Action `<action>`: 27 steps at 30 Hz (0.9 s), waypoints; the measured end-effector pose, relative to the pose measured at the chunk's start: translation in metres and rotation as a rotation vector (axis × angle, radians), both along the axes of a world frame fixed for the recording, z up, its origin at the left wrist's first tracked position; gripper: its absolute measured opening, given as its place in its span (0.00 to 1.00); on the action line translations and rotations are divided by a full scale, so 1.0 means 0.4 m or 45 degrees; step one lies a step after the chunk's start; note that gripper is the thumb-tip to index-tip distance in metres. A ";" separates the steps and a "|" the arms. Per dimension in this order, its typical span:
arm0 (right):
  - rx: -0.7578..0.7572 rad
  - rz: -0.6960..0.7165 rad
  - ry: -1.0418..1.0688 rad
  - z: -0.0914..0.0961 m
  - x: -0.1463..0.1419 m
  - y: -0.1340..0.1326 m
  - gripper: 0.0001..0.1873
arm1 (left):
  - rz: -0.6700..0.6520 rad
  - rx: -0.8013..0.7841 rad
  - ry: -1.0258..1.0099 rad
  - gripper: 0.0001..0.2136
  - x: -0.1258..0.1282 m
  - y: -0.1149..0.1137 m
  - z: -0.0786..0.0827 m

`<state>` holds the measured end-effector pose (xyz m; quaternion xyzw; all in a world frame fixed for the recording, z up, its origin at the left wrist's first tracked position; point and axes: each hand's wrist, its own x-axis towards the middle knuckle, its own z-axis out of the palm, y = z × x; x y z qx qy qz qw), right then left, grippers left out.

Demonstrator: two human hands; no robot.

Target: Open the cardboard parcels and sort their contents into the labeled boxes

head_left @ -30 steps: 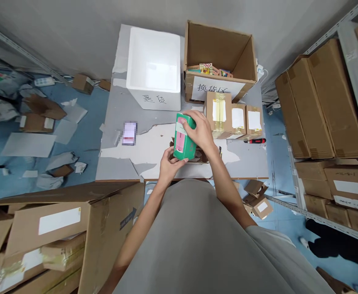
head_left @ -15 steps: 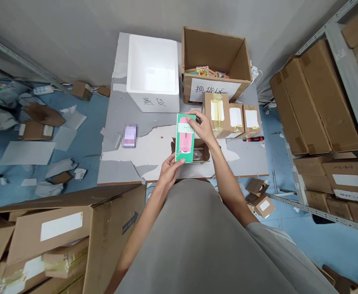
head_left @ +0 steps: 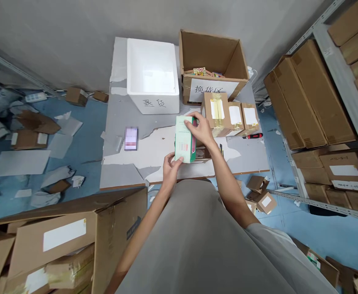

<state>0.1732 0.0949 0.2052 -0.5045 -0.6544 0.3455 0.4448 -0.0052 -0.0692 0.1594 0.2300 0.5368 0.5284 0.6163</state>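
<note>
Both of my hands hold a green product box (head_left: 184,139) above the worn grey table (head_left: 120,118). Its pale green printed side faces up, and a strip of the pink front shows along its right edge. My left hand (head_left: 171,167) grips the near end from below. My right hand (head_left: 201,130) grips the far end, fingers over the top edge. Under the box sits a small opened cardboard parcel (head_left: 203,154), mostly hidden by the box and my right wrist.
A white foam bin (head_left: 152,75) and an open cardboard box (head_left: 212,67) with small colourful items stand at the back. Three taped parcels (head_left: 229,116) and a red-handled cutter (head_left: 252,136) lie right. Metal shelves (head_left: 334,102) hold cartons; large cartons (head_left: 59,241) stand near left. Scraps litter the blue floor.
I have turned the green box in both hands: a second ago an edge faced up, then the pink front, and now the pale printed side faces up.
</note>
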 end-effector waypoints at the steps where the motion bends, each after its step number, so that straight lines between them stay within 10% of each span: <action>1: -0.001 -0.001 0.051 -0.004 0.000 0.000 0.22 | -0.019 -0.036 -0.121 0.28 -0.010 0.001 0.004; 9: -0.056 -0.006 0.268 -0.024 -0.019 -0.024 0.26 | -0.243 -0.114 -0.330 0.24 -0.070 -0.014 0.027; 20: -0.063 0.044 -0.028 0.038 -0.137 -0.052 0.29 | 0.075 0.005 0.257 0.38 -0.129 -0.032 -0.001; 27: -0.032 0.240 0.036 -0.014 -0.218 -0.016 0.23 | 0.157 -0.191 -0.240 0.27 -0.176 -0.057 -0.016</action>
